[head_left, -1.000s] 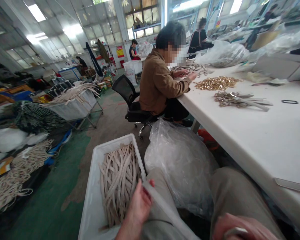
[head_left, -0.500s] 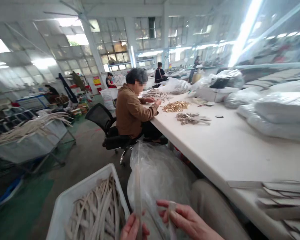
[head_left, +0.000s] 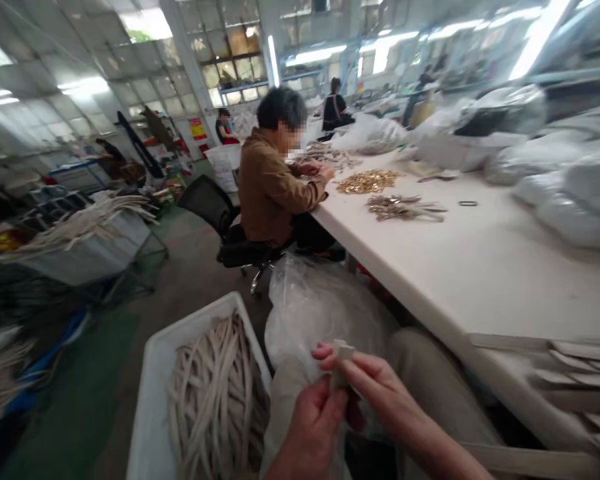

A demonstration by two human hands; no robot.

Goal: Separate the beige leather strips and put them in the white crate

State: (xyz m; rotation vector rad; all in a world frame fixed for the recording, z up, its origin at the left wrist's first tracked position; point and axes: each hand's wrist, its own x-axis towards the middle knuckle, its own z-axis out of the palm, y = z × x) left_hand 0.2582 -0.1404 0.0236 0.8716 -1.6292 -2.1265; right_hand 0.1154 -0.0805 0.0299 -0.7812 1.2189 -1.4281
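Observation:
Over my lap, both of my hands are close together on a beige strap [head_left: 341, 365]. My right hand [head_left: 380, 380] pinches its upper end between thumb and fingers. Just below, my left hand [head_left: 314, 413] has its fingers closed around the lower part, which is mostly hidden. A white tub [head_left: 153, 393] stands to the left of my legs, filled with long beige straps [head_left: 220, 393]. A clear plastic bag [head_left: 320, 307] lies in front of my knees.
To my right runs a long white table [head_left: 420, 267] with stacked flat strips [head_left: 555, 367] at its near edge. Gold metal pieces [head_left: 367, 181] and a bundle of straps [head_left: 403, 208] lie farther along. A person in a brown jacket [head_left: 270, 187] sits working ahead.
My left hand has moved right and up to meet my right hand at the strap. The long strap that stood upright in it no longer shows. The view has tilted down.

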